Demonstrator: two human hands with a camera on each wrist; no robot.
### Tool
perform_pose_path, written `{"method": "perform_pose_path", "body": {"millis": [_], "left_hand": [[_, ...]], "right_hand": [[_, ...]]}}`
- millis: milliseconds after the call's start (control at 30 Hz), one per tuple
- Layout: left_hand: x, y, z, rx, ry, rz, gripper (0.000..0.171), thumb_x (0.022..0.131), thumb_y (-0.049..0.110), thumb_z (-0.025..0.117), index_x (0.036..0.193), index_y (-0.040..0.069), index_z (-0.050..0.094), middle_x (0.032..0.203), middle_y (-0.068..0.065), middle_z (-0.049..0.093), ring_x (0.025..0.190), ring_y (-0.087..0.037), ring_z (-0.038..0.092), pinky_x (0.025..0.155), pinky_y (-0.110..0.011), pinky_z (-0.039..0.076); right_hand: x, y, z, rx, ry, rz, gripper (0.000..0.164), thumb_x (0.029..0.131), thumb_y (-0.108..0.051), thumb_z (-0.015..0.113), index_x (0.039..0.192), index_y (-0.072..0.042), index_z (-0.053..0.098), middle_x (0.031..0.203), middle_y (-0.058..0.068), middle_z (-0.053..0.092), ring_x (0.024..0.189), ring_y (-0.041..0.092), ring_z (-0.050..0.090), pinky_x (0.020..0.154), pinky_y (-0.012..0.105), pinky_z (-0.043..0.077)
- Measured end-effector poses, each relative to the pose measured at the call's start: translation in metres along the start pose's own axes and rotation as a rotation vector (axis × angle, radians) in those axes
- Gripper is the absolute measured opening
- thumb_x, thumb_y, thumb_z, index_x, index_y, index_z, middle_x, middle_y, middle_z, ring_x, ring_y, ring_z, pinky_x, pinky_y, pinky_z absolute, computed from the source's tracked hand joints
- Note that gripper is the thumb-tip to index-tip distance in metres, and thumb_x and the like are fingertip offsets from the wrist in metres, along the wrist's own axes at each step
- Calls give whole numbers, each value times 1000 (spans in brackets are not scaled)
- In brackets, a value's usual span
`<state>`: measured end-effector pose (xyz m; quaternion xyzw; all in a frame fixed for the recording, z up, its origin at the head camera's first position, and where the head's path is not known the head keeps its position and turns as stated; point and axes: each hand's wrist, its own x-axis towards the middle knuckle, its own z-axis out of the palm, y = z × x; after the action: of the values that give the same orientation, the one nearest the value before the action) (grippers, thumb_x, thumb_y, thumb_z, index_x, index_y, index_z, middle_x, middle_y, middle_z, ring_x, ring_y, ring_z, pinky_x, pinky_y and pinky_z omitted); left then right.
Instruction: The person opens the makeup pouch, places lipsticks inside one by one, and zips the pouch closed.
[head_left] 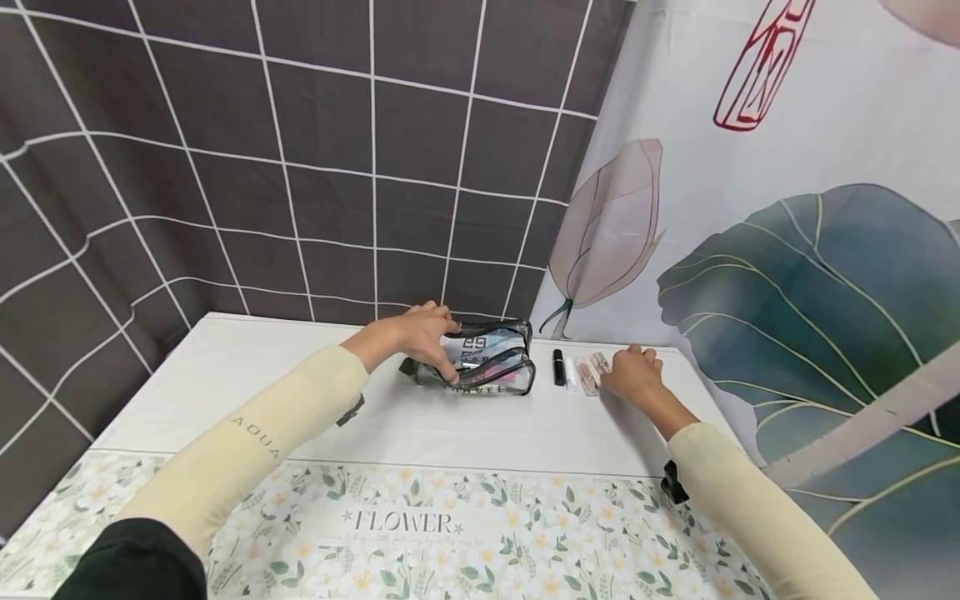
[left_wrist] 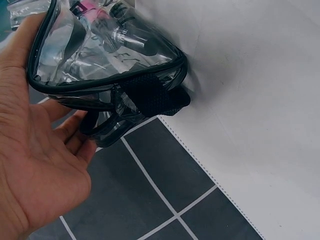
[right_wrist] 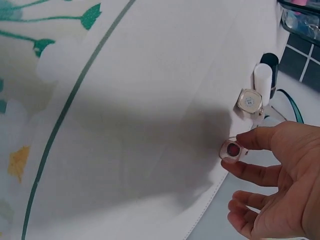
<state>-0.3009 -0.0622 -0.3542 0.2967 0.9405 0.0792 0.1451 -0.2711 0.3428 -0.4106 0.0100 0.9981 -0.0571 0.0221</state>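
My left hand (head_left: pixel 427 337) grips the clear cosmetic bag (head_left: pixel 491 387) by its black-piped top, thumb on the near side and fingers at the back. Inside the bag, in the left wrist view, a dark-capped tube (left_wrist: pixel 135 41) and a pink item (left_wrist: pixel 92 10) show through the plastic. Over on the right, my right hand (head_left: pixel 636 375) pinches a small clear lip gloss tube (right_wrist: pixel 232 150) with a dark red centre between thumb and index finger. Beside it stand or lie a square-ended pinkish tube (right_wrist: pixel 249 101), a white tube (right_wrist: pixel 262 80) and a black tube (head_left: pixel 558 367).
A white mat (head_left: pixel 247 375) lies under the bag and tubes. Nearer me is a flower-print cloth (head_left: pixel 405 550) lettered FLOWER. Dark grid fabric (head_left: pixel 330 200) hangs behind, and a white leaf-print curtain (head_left: pixel 697 150) hangs at the right.
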Motion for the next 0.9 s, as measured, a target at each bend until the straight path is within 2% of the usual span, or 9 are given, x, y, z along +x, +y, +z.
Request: {"method": "perform_pose_path", "body": {"millis": [200, 400, 500, 733, 900], "left_hand": [[1, 1, 2, 5, 5, 5, 101, 86, 61, 86, 166, 9, 56, 169, -16, 51, 143, -32, 45, 125, -51, 41], [1, 1, 1, 6, 3, 0, 100, 86, 61, 86, 166, 9, 56, 168, -16, 51, 141, -31, 46, 124, -50, 41], [0, 2, 0, 2, 2, -1, 100, 86, 61, 86, 166, 9, 56, 168, -16, 51, 141, -31, 46, 124, -50, 42], [0, 1, -1, -10, 3, -1, 100, 87, 60, 87, 166, 8, 56, 167, -16, 51, 139, -31, 46, 124, -50, 42], [0, 0, 0, -15, 4, -2, 100, 87, 60, 88, 166, 8, 56, 167, -16, 51, 138, -30, 46, 124, -50, 42]], "right_hand": [[-1, 0, -5, 4, 14, 8, 33, 100, -18, 65, 93, 13, 72, 122, 41, 58, 123, 60, 48, 105, 70, 41], [1, -1, -19, 36, 26, -6, 34, 103, -19, 63, 77, 3, 66, 141, 45, 53, 126, 63, 44, 106, 72, 39], [3, -2, -27, 59, 30, -24, 34, 102, -18, 62, 73, 0, 65, 152, 47, 48, 131, 66, 43, 107, 75, 39], [8, -7, -45, 53, 55, -48, 30, 103, -20, 65, 89, 4, 76, 160, 48, 44, 143, 71, 42, 108, 79, 44], [8, -11, -54, 71, 69, -72, 29, 104, -19, 66, 103, 7, 77, 163, 48, 41, 149, 71, 38, 109, 80, 43]]}}
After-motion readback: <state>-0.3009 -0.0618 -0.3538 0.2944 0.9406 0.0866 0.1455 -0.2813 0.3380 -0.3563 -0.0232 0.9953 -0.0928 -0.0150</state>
